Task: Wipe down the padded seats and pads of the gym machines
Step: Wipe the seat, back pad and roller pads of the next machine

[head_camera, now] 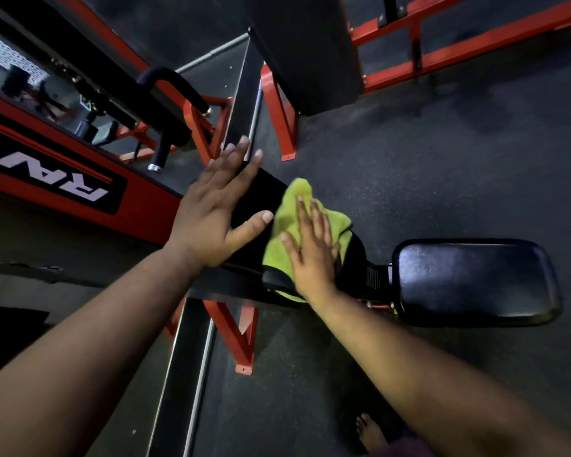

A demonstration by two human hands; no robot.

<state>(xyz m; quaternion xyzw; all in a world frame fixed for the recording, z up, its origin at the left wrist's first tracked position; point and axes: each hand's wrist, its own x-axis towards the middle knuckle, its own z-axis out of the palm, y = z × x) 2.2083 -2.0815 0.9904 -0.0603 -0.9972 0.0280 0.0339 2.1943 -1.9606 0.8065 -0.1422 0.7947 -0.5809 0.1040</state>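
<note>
1. Wiping is the step in hand: the right hand lies flat, fingers straight and spread, pressing a green cloth onto a black pad of a red-framed machine.
2. The left hand is also flat and spread, resting on the pad's near side just beside the cloth; it appears to steady the pad and grips nothing.
3. The cloth covers the pad's right end and droops over its edge. The pad surface between the two hands shows bare black.
4. A second pad, the seat, sits to the right, apart from the cloth, with nothing touching it; whether it has been cleaned cannot be told.
5. Next move, as I judge it: slide the cloth along the pad toward the left hand, keeping the palm flat so the cloth does not bunch, and lift the left hand clear of its path. After that, the seat likely needs its pass.
6. A bare foot stands on the floor below.
</note>
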